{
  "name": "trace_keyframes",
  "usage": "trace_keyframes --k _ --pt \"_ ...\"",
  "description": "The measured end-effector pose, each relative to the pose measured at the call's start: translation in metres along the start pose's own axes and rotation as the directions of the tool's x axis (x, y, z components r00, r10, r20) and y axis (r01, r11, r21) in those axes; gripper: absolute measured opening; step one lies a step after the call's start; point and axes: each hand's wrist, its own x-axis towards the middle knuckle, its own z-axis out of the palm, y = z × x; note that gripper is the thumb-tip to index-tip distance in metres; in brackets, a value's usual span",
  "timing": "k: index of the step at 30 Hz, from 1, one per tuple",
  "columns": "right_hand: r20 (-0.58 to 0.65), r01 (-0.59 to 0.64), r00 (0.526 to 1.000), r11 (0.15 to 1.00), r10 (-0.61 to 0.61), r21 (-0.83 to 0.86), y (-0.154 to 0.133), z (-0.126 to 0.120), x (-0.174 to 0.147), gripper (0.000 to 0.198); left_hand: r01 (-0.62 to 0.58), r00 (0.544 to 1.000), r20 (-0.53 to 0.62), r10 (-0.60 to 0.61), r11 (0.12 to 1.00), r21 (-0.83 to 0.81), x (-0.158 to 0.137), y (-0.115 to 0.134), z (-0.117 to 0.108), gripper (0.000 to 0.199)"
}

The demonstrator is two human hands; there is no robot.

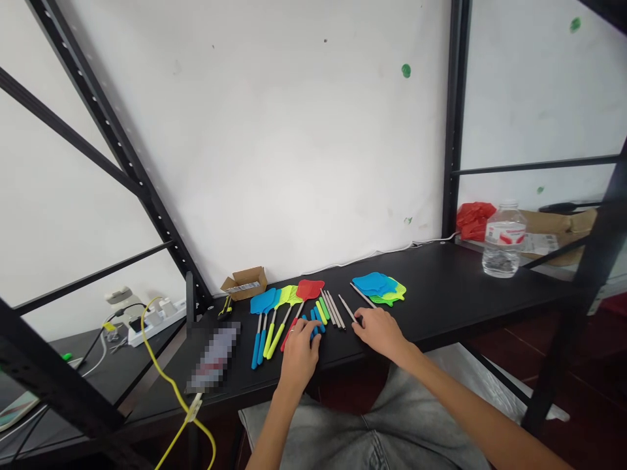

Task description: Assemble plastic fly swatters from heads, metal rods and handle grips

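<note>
My left hand (300, 352) is at the table's front edge, its curled thumb and fingers closed around a short blue plastic handle (316, 330). My right hand (380, 331) pinches the lower end of a thin grey rod (348, 308). Between the hands lie more grey rods (335, 309), green handles (324, 308) and other blue handles. Left of them is a row of whole fly swatters: blue (262, 301), yellow (290, 295) and red (309, 289). Beyond my right hand, loose blue swatter heads (375, 284) overlap green ones (396, 295); another rod lies beside them.
A small open cardboard box (245, 283) and a yellow-black cutter (225, 308) sit at the back left. A blurred-out object (215, 358) with a yellow cable is at the left. A water bottle (504, 241) stands at the right, near a black shelf post (455, 117).
</note>
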Motion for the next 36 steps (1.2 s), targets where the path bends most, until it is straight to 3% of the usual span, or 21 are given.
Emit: trace_keyframes --k 8,14,20,28,36 --pt "0.093 -0.037 0.995 0.988 0.023 0.153 0.011 -0.011 0.011 0.022 0.047 0.999 -0.007 -0.047 0.999 -0.002 0.000 -0.002 -0.001 0.030" --pt "0.124 -0.064 0.992 0.940 0.023 0.334 0.014 -0.013 0.015 0.014 0.108 0.993 -0.066 -0.102 0.990 0.095 -0.001 -0.006 0.005 0.029" --pt "0.232 -0.199 0.969 0.814 0.082 0.545 0.018 -0.014 0.016 0.011 0.111 0.993 -0.051 -0.104 0.980 0.168 0.000 -0.002 0.003 0.033" --pt "0.244 -0.193 0.970 0.573 -0.013 0.797 0.019 -0.014 0.012 0.006 0.091 0.996 -0.022 -0.089 0.986 0.138 0.000 -0.001 0.000 0.030" --pt "0.177 -0.124 0.983 0.546 -0.047 0.829 0.023 -0.013 0.012 0.006 0.115 0.993 -0.031 -0.113 0.988 0.102 -0.001 -0.005 0.003 0.031"
